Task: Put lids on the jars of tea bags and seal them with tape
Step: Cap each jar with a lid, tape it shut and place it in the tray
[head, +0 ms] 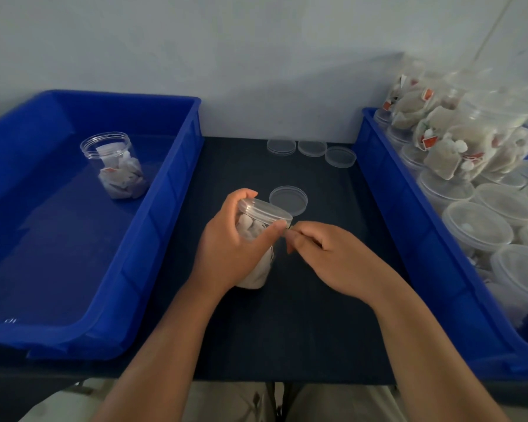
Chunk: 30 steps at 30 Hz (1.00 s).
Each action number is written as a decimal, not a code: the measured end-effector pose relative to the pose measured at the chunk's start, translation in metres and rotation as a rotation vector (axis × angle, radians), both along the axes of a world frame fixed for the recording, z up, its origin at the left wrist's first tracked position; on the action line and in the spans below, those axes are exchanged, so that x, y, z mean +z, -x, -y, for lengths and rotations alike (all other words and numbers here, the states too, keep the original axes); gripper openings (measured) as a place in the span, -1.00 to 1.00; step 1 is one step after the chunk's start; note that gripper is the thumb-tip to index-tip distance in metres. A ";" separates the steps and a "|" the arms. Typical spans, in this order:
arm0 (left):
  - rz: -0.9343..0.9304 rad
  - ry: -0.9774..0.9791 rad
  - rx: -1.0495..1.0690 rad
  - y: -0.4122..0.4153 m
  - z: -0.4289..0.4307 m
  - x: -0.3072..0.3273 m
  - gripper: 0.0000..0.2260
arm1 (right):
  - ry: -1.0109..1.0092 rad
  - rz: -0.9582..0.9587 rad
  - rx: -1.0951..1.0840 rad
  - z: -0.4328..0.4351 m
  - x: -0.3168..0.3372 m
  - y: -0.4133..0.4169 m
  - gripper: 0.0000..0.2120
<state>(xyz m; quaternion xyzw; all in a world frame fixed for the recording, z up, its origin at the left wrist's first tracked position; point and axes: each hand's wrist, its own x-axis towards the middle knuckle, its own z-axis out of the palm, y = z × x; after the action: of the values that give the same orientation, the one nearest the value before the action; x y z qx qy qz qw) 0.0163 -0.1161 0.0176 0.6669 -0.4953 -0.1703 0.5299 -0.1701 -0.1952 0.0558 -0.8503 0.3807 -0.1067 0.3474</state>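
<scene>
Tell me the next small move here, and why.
Probably draw the right hand along the rim of the clear round lid while the left hand turns the clear plastic jar of tea bags: the lid is already on and the right fingertips pinch at its rim. No tape is discernible.

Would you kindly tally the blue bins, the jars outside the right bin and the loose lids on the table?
Blue plastic bins: 2
Clear plastic jars of tea bags: 2
Loose round clear plastic lids: 4, leftmost maybe stacked
Total: 8
</scene>
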 end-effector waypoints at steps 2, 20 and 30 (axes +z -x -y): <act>-0.032 -0.031 -0.008 -0.003 0.001 0.001 -0.45 | 0.020 -0.011 0.004 -0.001 0.000 -0.001 -0.72; -0.503 -0.101 -0.309 -0.028 0.006 -0.014 -0.53 | -0.142 -0.075 0.028 0.022 0.003 -0.003 -0.34; -0.161 -0.171 -0.211 -0.024 0.002 0.001 -0.46 | -0.194 0.017 -0.037 0.014 0.004 -0.001 -0.35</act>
<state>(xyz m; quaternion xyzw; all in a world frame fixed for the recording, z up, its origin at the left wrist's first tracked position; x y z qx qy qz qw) 0.0407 -0.1178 0.0190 0.6382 -0.5022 -0.3195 0.4883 -0.1687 -0.2089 0.0597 -0.8047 0.4018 -0.0827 0.4292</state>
